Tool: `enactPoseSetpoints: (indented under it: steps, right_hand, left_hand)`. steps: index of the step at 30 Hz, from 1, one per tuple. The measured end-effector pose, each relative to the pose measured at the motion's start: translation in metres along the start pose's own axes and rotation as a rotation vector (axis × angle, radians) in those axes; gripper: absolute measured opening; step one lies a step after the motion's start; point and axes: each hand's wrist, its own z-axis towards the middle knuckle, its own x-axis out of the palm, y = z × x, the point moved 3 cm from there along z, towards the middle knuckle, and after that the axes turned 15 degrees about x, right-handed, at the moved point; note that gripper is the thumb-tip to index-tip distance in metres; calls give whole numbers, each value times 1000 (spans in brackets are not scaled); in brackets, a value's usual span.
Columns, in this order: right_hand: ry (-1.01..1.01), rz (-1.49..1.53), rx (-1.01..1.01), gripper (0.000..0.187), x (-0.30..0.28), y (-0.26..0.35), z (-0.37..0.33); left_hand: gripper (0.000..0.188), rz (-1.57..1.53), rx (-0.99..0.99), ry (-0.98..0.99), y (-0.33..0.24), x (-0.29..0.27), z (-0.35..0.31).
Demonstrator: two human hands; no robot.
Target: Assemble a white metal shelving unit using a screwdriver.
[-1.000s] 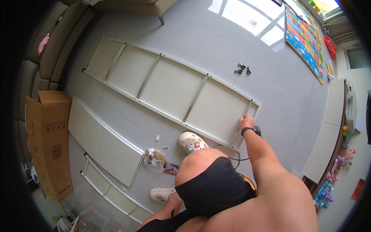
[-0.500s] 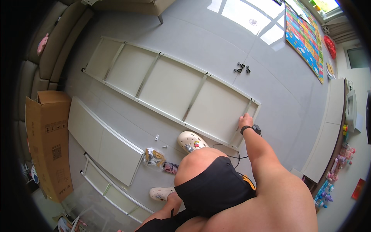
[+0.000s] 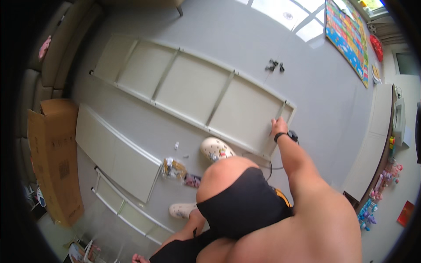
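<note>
A long white frame (image 3: 193, 90) with metal crossbars and pale panels lies on the floor, slanting from upper left to centre right. At its right end, my right hand (image 3: 279, 126) is closed beside the last crossbar (image 3: 283, 109). What the fingers hold, if anything, is hidden. A dark watch (image 3: 287, 135) is on that wrist. Only the fingers of my left hand (image 3: 139, 258) show at the lower edge, by my dark-clothed leg, too little to read their grip. A dark cable (image 3: 270, 172) curves on the floor near the frame's right end.
Several black clips or small fittings (image 3: 275, 65) lie beyond the frame. White panels (image 3: 118, 151), a smaller frame (image 3: 125, 206), a bag of hardware (image 3: 174, 168) and a cardboard box (image 3: 55, 162) are on the left. A colourful mat (image 3: 348, 41) is upper right; a low cabinet (image 3: 372, 140) borders the right.
The view has shifted slightly, so most floor items sit higher in it. More of my left hand's fingers show at the lower edge. My right hand stays by the same crossbar.
</note>
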Motion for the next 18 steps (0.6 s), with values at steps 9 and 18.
enactPoseSetpoints:
  steps: [9, 18]
  right_hand:
    - [31, -155, 139, 50, 5, -105, 23]
    - [52, -190, 37, 36, 25, -93, 16]
  left_hand:
    - [20, -252, -68, -271, 35, -35, 23]
    - [27, -901, 123, -160, -77, 15, 46]
